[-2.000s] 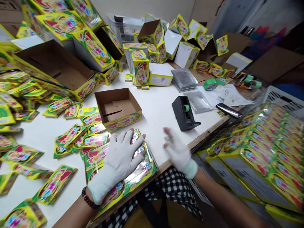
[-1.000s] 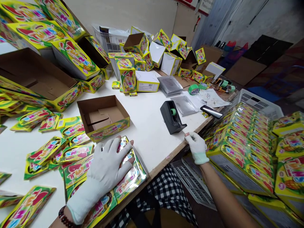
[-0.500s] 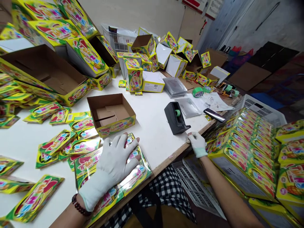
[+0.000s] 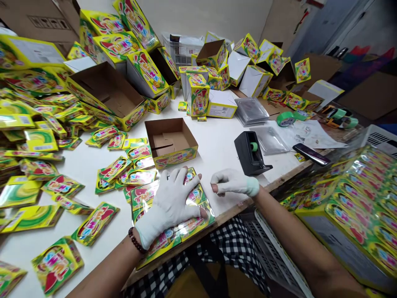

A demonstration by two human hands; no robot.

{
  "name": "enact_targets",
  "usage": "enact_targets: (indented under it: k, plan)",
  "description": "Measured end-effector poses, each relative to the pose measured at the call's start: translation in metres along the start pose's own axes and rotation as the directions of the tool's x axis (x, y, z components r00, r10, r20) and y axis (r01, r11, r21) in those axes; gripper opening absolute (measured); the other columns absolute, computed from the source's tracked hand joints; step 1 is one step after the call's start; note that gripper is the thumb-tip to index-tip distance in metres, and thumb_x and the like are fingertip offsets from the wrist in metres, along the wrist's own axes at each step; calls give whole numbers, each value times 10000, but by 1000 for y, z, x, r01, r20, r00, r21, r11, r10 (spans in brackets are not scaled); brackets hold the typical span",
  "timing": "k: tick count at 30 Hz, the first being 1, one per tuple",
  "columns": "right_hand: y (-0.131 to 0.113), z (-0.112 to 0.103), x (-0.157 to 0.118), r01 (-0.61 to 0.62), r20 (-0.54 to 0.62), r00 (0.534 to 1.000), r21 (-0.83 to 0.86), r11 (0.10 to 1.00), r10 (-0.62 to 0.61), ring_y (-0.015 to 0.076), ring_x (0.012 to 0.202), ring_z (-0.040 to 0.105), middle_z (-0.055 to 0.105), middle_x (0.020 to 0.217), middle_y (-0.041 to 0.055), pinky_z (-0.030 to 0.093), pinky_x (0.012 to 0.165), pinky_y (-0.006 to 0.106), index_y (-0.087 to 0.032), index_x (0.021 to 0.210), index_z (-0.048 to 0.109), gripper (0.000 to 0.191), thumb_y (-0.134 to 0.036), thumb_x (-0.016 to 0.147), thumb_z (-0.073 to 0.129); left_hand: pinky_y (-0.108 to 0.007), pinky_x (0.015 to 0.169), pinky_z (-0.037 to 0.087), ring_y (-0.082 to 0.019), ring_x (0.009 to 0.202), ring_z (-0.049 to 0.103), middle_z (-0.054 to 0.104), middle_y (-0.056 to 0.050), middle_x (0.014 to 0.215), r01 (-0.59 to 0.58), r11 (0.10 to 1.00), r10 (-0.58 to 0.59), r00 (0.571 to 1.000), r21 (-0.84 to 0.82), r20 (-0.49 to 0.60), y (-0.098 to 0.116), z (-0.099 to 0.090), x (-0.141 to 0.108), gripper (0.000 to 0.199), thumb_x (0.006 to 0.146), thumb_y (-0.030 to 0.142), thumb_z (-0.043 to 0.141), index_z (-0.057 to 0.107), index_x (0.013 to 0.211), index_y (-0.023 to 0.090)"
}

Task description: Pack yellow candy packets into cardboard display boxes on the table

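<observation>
My left hand [image 4: 173,200], in a white glove with bare fingertips, lies with fingers spread flat on a shiny package of colourful packets [image 4: 198,225] at the table's front edge. My right hand [image 4: 228,182], also gloved, hovers just right of the package with its thumb and fingers curled together; whether something small is between them is too small to tell. A black tape dispenser [image 4: 249,155] with green tape stands behind and right of my right hand. An open, empty brown-lined box [image 4: 172,142] sits beyond my left hand.
Loose packets [image 4: 96,223] are heaped at left. Bigger boxes [image 4: 145,74] stack behind them. Clear plastic trays [image 4: 251,111], tape rolls [image 4: 285,119] and a dark stapler-like tool [image 4: 311,154] lie at right. Wrapped stacks [image 4: 350,215] stand beyond the table's edge.
My right hand has moved left from the table edge by the dispenser toward the package. My left hand stays on the package. The view has turned left.
</observation>
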State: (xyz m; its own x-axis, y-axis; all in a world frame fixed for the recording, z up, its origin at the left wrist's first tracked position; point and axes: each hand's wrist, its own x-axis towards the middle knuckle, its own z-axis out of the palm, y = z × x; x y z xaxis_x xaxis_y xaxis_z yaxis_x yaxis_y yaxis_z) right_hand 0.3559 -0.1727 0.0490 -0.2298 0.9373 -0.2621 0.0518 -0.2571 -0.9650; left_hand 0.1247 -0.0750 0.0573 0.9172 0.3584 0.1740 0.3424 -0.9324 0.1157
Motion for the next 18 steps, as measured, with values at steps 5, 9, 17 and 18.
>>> enact_targets:
  k: [5,9,17,18]
  plan:
    - [14,-11,36,-76,135,987,-96,992,89,77,495,478,541,573,-60,379,491,213,-143,750,614,364,-471,716,768,-484,881,348,-331,1080,461,530,-136,1211,23,999,-23,1000,27,-1,2,-2,0,537,936,571,397,529,1370,282]
    - [29,-11,41,-107,152,982,-54,993,114,69,489,480,544,555,-62,373,482,197,-140,731,610,406,-499,693,795,-475,878,347,-321,1085,466,529,-128,1217,53,998,-53,999,34,5,5,-3,3,440,953,459,410,551,1335,291]
    - [70,18,39,-239,34,971,71,968,237,171,562,660,703,755,42,555,536,299,-164,1000,559,667,-716,663,726,-480,884,343,-331,1101,462,542,-130,1164,44,999,-44,999,13,-15,3,-1,2,440,917,443,463,569,1311,278]
    - [73,24,35,-185,-49,981,44,982,187,197,652,692,715,825,65,584,607,335,-160,1056,558,672,-718,704,688,-478,881,343,-330,1094,464,543,-129,1158,46,999,-46,999,8,-24,3,0,1,437,915,443,468,574,1304,276]
